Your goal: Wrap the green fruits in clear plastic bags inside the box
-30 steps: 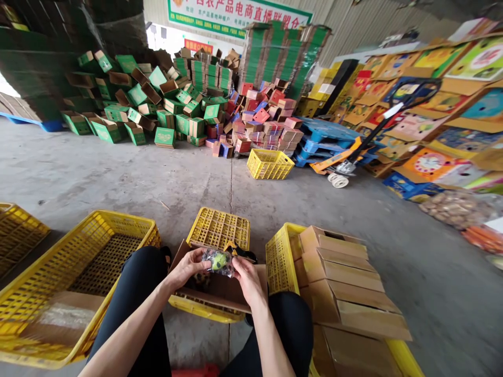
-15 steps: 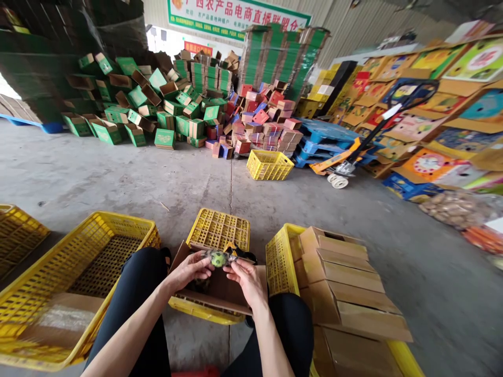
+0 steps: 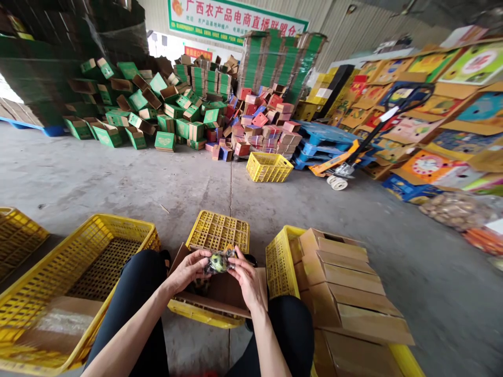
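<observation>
Between my two hands is a green, dark-spotted fruit [image 3: 217, 263] in a clear plastic wrapper; its exact kind I cannot make out. My left hand [image 3: 191, 269] pinches the wrapper's left end, and my right hand [image 3: 242, 272] pinches its right end. Both hang over an open cardboard box [image 3: 231, 290] set on a yellow crate [image 3: 220, 226]. Some spotted items lie in the box's left part, mostly covered by my left hand. Behind my right fingers, a black and orange object [image 3: 250, 259] shows only in part.
Right of my knee, a yellow crate [image 3: 281, 262] is stacked with folded-top cardboard boxes [image 3: 353, 293]. A long yellow crate [image 3: 129, 222] at left contains flat cardboard. Farther off are another yellow crate [image 3: 269, 167], a pallet jack [image 3: 340, 165], blue pallets [image 3: 322, 133] and heaped green boxes [image 3: 165, 140].
My right fingers have shifted up along the wrapper's right end, and the fruit has turned and dropped slightly. The black and orange object is now more covered.
</observation>
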Tool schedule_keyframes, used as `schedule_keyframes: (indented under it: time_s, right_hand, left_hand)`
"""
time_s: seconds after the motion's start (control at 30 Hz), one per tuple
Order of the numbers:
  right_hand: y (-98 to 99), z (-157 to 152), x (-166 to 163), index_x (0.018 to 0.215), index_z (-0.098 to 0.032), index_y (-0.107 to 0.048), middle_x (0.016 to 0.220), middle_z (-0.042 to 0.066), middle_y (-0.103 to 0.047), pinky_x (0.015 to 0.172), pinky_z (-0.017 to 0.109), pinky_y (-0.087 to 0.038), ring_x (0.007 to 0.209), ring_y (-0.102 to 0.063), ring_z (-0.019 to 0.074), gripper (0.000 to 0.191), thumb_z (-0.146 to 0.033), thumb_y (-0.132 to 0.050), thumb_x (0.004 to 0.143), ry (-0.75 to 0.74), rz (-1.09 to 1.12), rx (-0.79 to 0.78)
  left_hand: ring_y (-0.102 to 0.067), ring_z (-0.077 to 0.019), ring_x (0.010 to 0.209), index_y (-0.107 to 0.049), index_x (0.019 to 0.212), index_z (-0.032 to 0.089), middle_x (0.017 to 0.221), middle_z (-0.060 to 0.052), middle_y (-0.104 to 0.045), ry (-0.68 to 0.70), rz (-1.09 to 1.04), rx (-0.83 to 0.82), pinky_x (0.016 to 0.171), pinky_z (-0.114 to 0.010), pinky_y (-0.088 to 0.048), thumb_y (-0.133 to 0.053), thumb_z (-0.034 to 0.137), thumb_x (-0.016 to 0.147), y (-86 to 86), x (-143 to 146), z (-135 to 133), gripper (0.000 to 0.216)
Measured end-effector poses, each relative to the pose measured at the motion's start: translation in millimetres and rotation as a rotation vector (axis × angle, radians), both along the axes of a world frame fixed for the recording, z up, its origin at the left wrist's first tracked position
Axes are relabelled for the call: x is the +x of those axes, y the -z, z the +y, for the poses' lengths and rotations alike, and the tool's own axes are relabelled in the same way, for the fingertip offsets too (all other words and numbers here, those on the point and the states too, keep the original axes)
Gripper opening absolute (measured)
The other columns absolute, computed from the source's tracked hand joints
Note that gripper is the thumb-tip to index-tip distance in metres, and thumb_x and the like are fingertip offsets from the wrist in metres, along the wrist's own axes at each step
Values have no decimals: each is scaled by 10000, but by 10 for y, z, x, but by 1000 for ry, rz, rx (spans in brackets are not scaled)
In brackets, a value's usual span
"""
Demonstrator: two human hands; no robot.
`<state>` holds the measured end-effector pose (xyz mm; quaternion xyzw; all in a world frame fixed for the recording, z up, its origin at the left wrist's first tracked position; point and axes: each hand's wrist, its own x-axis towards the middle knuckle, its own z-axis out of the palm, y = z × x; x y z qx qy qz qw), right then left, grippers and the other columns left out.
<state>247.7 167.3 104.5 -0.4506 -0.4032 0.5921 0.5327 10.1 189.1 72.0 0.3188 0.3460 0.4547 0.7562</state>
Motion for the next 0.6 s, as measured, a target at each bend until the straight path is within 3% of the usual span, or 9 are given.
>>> schedule_keyframes:
  time_s: [0.17, 0.3, 0.43, 0.5, 0.6]
  right_hand:
    - [-45, -14, -30, 1188, -288, -823, 1428, 122, -752, 1019, 515, -625, 1288, -711, 358, 570, -670, -915, 775, 28, 21, -86]
    - [-25, -34, -44, 1506, -346, -629, 1203, 84, -832, 1019, 523, -626, 1128, -782, 313, 899, -544, -1004, 713, 12, 33, -129]
    - [8, -28, -42, 1499, -296, -652, 1108, 92, -842, 1013, 509, -623, 1061, -793, 302, 904, -555, -1000, 706, 28, 24, -127]
    - [6, -24, -38, 1483, -296, -672, 1079, 89, -845, 1001, 516, -625, 1055, -791, 308, 881, -563, -996, 709, 31, 7, -125]
    - [-8, -25, -36, 1464, -307, -694, 1061, 77, -846, 985, 518, -629, 1034, -791, 306, 832, -569, -984, 730, 16, -18, -116]
  left_hand:
    - [-733, -183, 825, -799, 1054, 197, 990, -46, -796, -29, 90, 51, 834, -327, -584, -1007, 499, 712, -9, -9, 15, 501]
    - [-738, -198, 876, -801, 1168, 202, 1050, -67, -810, -20, 149, 90, 781, -279, -550, -990, 515, 731, -47, -13, 2, 570]
    - [-752, -268, 1108, -558, 1591, 280, 1251, -107, -793, 7, 69, 80, 912, -336, -572, -985, 491, 756, -70, 9, -34, 961]
    - [-745, -289, 1147, -481, 1652, 275, 1257, -118, -790, 20, 64, 75, 942, -359, -570, -999, 469, 742, -58, 23, -41, 1066]
    - [-743, -289, 1136, -539, 1618, 243, 1197, -113, -806, 27, 99, 87, 957, -352, -554, -1025, 418, 712, -24, 36, -27, 1043]
